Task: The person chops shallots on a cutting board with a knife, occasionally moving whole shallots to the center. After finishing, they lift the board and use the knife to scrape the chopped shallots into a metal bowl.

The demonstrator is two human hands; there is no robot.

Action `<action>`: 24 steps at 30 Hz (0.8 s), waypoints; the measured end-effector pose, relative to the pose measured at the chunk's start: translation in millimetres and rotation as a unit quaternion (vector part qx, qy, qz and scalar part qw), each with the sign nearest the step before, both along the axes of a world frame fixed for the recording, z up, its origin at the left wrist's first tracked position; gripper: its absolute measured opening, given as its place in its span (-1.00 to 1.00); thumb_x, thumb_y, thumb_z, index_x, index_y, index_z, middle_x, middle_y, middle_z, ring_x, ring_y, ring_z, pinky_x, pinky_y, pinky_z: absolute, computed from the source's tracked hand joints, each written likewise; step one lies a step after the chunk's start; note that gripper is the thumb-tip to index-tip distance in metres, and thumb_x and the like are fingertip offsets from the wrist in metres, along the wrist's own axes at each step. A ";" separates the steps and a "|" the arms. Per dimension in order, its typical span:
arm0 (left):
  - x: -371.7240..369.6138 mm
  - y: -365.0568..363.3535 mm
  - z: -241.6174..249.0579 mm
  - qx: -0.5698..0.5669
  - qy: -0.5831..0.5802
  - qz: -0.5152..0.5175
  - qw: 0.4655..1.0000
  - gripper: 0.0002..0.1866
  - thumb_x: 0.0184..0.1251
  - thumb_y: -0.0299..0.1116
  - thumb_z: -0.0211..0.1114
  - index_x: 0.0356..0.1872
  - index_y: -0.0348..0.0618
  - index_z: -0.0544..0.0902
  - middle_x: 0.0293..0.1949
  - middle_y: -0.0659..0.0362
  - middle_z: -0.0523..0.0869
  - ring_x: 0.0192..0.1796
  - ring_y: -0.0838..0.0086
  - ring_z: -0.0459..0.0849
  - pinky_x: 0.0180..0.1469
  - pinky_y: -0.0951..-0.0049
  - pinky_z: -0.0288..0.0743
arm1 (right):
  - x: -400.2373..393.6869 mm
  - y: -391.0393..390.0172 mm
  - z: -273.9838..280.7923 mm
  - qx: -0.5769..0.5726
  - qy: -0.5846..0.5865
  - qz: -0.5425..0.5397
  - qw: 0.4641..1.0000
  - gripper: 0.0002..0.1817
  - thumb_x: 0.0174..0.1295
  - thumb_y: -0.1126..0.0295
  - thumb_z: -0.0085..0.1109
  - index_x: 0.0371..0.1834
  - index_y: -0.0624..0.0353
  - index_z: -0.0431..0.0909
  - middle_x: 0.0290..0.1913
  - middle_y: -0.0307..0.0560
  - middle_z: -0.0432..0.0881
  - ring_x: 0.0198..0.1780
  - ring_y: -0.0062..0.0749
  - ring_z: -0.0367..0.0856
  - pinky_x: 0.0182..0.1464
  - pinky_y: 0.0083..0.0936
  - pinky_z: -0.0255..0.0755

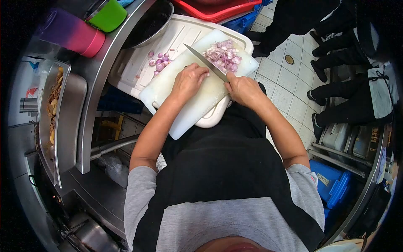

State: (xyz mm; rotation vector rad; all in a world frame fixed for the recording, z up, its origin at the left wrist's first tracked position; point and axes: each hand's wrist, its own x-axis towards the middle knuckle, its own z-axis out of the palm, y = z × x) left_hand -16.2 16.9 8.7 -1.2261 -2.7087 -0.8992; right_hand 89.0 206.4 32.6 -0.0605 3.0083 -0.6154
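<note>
My right hand [245,90] is wrapped round the handle of a kitchen knife [206,63], whose long blade slants up and left across the cutting board [172,105]. Close to the blade's left side, my left hand [189,82] is closed with bent fingers low over the board. A small pale piece of shallot shows at its fingertips, mostly hidden by the fingers. Beyond the blade lies a heap of cut purple-white shallots [224,54] on the board's far end. Several whole peeled shallots [160,64] rest left of the board on a white plastic lid [130,69].
A dark metal bowl [157,25] and a red basket [218,14] stand at the far side. To the left, a steel counter [98,84] holds a pink-purple tumbler [75,35], a green container [107,17] and a food tray [54,105]. Several people in dark trousers [348,94] stand right.
</note>
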 end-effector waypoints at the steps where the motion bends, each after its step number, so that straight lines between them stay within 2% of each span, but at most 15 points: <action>1: -0.7 0.5 1.1 0.000 0.001 0.000 1.000 -0.80 0.20 -0.44 0.35 -0.15 -0.15 0.73 -0.27 0.07 0.70 -0.23 0.17 0.69 -0.13 0.28 0.56 | 0.2 -0.2 0.7 0.000 0.001 0.000 1.000 -0.73 0.38 0.22 0.01 -0.15 0.24 0.33 -0.45 0.31 0.65 -0.33 0.27 0.66 -0.26 0.09 0.51; 7: -0.6 -1.8 6.1 -0.017 0.030 -0.032 0.999 -0.87 0.14 -0.45 0.35 -0.26 -0.15 0.71 -0.34 0.08 0.66 -0.20 0.15 0.68 -0.14 0.20 0.57 | 0.9 0.5 -1.7 -0.011 -0.014 -0.014 1.000 -0.73 0.38 0.23 0.01 -0.16 0.25 0.33 -0.46 0.32 0.65 -0.34 0.28 0.66 -0.27 0.11 0.50; 12: 0.5 -2.7 -6.5 0.050 0.138 -0.051 0.988 -0.90 0.11 -0.52 0.33 -0.32 -0.17 0.67 -0.34 0.11 0.67 -0.23 0.20 0.68 -0.19 0.27 0.59 | 0.6 1.3 -1.4 -0.022 0.004 -0.005 1.000 -0.72 0.38 0.23 0.03 -0.21 0.26 0.35 -0.49 0.28 0.65 -0.36 0.24 0.67 -0.30 0.06 0.52; 22: -6.7 -2.5 -14.6 0.090 0.137 -0.039 0.986 -0.84 0.05 -0.57 0.36 -0.31 -0.17 0.67 -0.33 0.14 0.73 -0.24 0.26 0.71 -0.21 0.31 0.60 | -6.4 -2.0 5.0 0.004 -0.002 0.044 0.999 -0.73 0.36 0.25 0.05 -0.21 0.30 0.39 -0.51 0.24 0.64 -0.40 0.17 0.68 -0.34 0.00 0.53; 24: -6.4 -3.2 -13.9 0.090 0.130 -0.039 0.987 -0.84 0.04 -0.57 0.37 -0.31 -0.17 0.67 -0.32 0.14 0.74 -0.24 0.26 0.70 -0.21 0.32 0.59 | -10.2 -1.9 9.0 0.005 -0.032 0.053 0.998 -0.76 0.32 0.32 0.02 -0.16 0.31 0.42 -0.46 0.26 0.67 -0.35 0.18 0.71 -0.31 0.02 0.57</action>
